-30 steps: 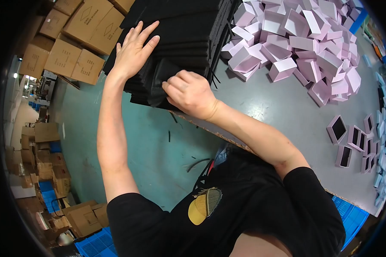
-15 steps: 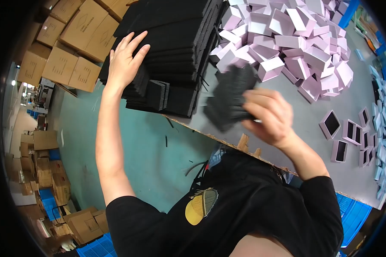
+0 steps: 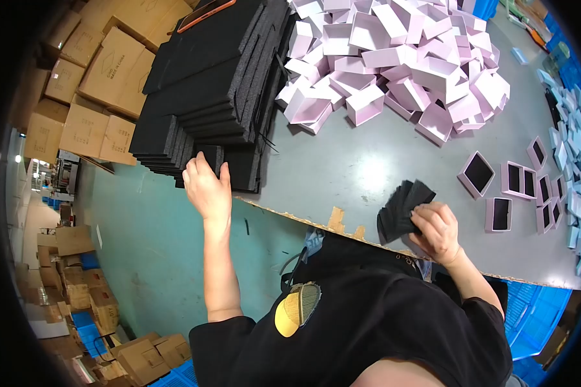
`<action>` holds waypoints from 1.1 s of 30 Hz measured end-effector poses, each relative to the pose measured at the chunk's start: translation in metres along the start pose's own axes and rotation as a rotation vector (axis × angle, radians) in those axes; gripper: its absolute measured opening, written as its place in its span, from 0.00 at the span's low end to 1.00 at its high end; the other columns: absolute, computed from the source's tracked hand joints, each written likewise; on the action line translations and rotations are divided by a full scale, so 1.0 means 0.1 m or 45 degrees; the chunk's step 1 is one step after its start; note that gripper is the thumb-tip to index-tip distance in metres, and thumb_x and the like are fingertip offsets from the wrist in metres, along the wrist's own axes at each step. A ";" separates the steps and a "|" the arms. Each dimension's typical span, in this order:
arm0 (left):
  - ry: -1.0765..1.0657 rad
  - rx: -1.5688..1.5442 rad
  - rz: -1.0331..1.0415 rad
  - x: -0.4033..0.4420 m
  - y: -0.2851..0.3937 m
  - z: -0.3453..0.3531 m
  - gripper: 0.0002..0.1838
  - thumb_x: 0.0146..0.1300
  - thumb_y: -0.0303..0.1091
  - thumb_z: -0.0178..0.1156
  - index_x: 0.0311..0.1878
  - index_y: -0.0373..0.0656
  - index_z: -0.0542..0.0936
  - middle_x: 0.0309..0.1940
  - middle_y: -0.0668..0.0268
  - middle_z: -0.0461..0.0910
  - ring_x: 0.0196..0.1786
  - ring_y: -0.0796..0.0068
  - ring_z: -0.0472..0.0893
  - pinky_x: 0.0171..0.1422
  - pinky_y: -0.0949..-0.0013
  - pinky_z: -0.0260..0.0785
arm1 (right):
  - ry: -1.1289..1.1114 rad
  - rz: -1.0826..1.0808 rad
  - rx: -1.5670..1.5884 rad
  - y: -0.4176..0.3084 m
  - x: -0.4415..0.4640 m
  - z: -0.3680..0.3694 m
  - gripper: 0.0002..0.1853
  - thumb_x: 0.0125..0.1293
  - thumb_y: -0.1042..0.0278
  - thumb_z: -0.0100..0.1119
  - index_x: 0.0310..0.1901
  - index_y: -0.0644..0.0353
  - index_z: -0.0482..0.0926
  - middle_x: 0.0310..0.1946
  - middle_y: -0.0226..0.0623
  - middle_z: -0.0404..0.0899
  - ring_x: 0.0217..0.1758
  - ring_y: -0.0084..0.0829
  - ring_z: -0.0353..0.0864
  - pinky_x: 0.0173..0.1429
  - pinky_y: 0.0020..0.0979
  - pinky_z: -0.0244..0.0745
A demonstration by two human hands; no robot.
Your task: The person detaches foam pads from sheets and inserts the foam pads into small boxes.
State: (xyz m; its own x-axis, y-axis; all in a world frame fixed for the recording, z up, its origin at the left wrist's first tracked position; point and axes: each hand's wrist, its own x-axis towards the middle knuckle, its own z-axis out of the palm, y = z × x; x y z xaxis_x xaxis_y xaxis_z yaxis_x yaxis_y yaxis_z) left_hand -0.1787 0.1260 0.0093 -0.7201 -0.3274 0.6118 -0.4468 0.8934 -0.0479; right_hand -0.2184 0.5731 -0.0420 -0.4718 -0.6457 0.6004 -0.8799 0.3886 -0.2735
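Observation:
A fanned bundle of thin black foam pads point(image 3: 400, 209) is gripped in my right hand point(image 3: 436, 233), above the grey table near its front edge. My left hand point(image 3: 208, 188) is at the near end of the tall stack of black foam sheets point(image 3: 200, 71). Its fingers and thumb are closed around a small black foam block point(image 3: 210, 155) there; the fingertips are partly hidden. Right of the stack lies a big heap of pale pink open boxes point(image 3: 426, 58). Several pink boxes with black inserts point(image 3: 499, 215) stand on the table's right side.
Light blue box parts point(image 3: 571, 148) cover the far right of the table point(image 3: 316, 174), whose front edge is worn. An orange-edged phone point(image 3: 206, 14) rests on the foam stack. Cardboard cartons point(image 3: 113, 71) are piled at the left. A blue crate point(image 3: 536, 313) sits below the table.
My left hand has come off the top of the stack, down to the small block at its near end. My right hand has carried the foam pads rightward, and the view has shifted.

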 end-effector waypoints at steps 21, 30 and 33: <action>-0.124 -0.841 0.924 -0.49 1.67 -0.51 0.26 0.56 0.14 0.57 0.60 0.37 0.81 0.57 0.51 0.80 0.63 0.50 0.79 0.66 0.54 0.74 | 0.191 -0.022 -0.056 0.04 -0.27 -0.04 0.19 0.51 0.68 0.69 0.47 0.62 0.85 0.47 0.37 0.81 0.51 0.36 0.81 0.56 0.40 0.79; -0.939 -1.487 1.144 -0.19 2.03 -0.02 0.12 0.52 0.22 0.63 0.41 0.42 0.86 0.51 0.60 0.84 0.58 0.60 0.82 0.64 0.56 0.67 | -0.033 0.426 0.553 -0.20 -0.29 -0.44 0.24 0.60 0.67 0.72 0.57 0.65 0.79 0.53 0.41 0.77 0.56 0.43 0.77 0.60 0.40 0.77; -0.658 -1.434 1.088 0.19 2.58 0.19 0.13 0.56 0.22 0.62 0.46 0.39 0.84 0.56 0.57 0.81 0.57 0.53 0.82 0.60 0.55 0.72 | 0.008 0.566 0.656 -0.11 -0.33 -0.35 0.18 0.62 0.70 0.70 0.53 0.63 0.81 0.50 0.39 0.79 0.54 0.43 0.79 0.58 0.40 0.77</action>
State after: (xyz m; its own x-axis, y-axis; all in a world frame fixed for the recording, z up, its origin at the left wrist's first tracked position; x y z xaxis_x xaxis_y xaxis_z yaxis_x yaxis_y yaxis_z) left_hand -0.3180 0.3441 -0.0068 -0.7558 0.5443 0.3641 0.6492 0.5501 0.5253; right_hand -0.1916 0.6129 -0.0322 -0.7959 -0.4924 0.3523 -0.5180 0.2526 -0.8172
